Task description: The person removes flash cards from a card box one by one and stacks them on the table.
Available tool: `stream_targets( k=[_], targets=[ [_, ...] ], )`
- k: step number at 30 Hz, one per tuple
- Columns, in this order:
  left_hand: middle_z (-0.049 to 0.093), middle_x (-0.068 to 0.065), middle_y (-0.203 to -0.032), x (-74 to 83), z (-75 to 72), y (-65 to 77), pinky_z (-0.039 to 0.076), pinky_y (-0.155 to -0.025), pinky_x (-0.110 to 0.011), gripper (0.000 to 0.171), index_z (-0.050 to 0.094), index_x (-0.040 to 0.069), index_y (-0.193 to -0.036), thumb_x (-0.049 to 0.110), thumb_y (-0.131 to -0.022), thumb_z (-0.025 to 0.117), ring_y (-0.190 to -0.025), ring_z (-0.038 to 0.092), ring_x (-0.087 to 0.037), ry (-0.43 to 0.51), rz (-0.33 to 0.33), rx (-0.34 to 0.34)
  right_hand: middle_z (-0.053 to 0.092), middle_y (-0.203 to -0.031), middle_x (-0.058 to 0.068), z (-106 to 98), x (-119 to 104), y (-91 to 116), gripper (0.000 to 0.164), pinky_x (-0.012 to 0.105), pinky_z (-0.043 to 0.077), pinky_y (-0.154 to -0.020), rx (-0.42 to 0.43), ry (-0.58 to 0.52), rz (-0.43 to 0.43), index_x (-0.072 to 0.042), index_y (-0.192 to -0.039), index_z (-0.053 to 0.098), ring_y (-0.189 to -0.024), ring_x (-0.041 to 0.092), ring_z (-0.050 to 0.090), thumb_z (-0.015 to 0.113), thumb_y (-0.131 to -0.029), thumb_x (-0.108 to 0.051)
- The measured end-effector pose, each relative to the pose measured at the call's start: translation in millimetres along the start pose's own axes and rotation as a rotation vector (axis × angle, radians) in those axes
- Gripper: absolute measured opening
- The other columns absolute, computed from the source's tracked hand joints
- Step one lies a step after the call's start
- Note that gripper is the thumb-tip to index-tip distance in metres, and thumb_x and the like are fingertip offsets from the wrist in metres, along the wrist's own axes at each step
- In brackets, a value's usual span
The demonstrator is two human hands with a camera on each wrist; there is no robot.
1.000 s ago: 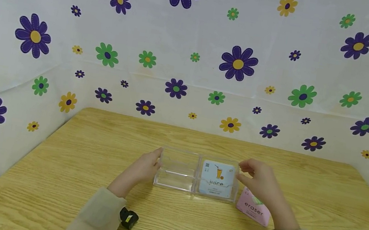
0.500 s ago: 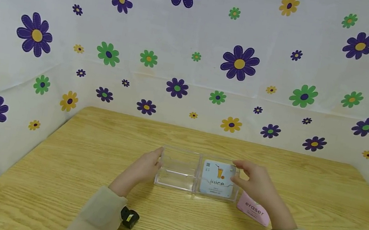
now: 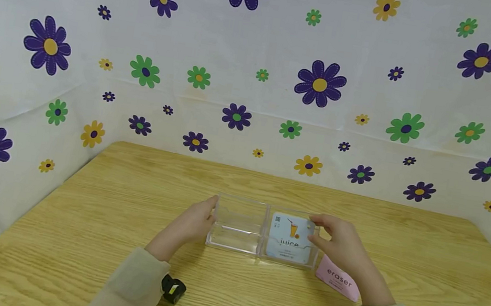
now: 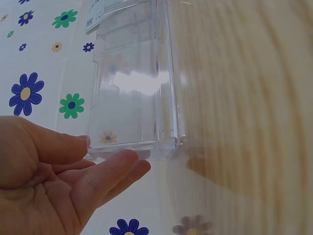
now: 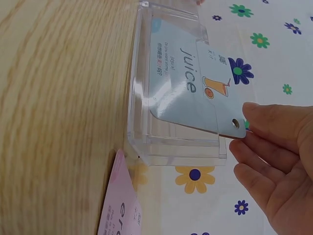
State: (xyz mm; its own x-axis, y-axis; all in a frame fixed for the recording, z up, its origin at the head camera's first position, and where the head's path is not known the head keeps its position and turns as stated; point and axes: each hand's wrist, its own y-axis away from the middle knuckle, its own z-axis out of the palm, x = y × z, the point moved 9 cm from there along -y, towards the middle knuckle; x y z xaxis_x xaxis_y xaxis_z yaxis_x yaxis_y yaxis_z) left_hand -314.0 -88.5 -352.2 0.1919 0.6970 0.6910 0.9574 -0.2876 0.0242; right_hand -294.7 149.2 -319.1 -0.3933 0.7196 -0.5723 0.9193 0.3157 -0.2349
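Observation:
A clear plastic box (image 3: 234,240) with two side-by-side compartments stands on the table. Its left compartment holds nothing; a light blue card (image 5: 183,83) printed "juice" leans in the right one, partly behind the low front wall. My left hand (image 3: 189,223) holds the box's left end, thumb at the rim and fingers along the end wall in the left wrist view. With thumb and fingers, my right hand (image 5: 279,156) pinches the card's upper corner beside its punched hole. A pink card (image 3: 336,280) printed "eraser" lies right of the box, partly beneath my right forearm in the head view.
The wooden table (image 3: 135,189) extends around the box on all sides. A white cloth (image 3: 268,35) with purple, green and yellow flowers hangs behind it and along both sides. Black wrist cameras (image 3: 172,289) sit at both sleeves.
My right hand has moved left from the box's right end to the juice card's upper corner and now pinches it. My left hand stays at the box's left end.

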Motion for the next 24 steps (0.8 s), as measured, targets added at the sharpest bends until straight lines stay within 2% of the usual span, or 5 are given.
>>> stream_targets(
  k=[13, 24],
  targets=[
    [0.029, -0.025, -0.136, 0.0, -0.1, -0.3, 0.027, -0.097, -0.046, 0.049, 0.018, -0.010, -0.136, 0.003, -0.094, 0.038, -0.119, 0.035, -0.037, 0.005, 0.005, 0.001, 0.061, -0.099, 0.011, -5.1, -3.8, 0.8, 0.024, 0.041, 0.041, -0.086, 0.053, -0.001, -0.003, 0.003, -0.102, 0.061, -0.094, 0.027, 0.055, 0.064, -0.079, -0.002],
    [0.032, -0.024, -0.135, 2.8, -2.2, 0.4, 0.025, -0.099, -0.046, 0.047, 0.022, -0.009, -0.136, 0.002, -0.093, 0.038, -0.123, 0.029, -0.036, 0.001, 0.035, 0.020, 0.062, -0.092, 0.008, -4.9, -4.7, 0.0, 0.020, 0.041, 0.044, -0.083, 0.080, 0.017, 0.000, 0.001, -0.097, 0.062, -0.087, 0.022, 0.057, 0.066, -0.078, -0.003]
  ],
)
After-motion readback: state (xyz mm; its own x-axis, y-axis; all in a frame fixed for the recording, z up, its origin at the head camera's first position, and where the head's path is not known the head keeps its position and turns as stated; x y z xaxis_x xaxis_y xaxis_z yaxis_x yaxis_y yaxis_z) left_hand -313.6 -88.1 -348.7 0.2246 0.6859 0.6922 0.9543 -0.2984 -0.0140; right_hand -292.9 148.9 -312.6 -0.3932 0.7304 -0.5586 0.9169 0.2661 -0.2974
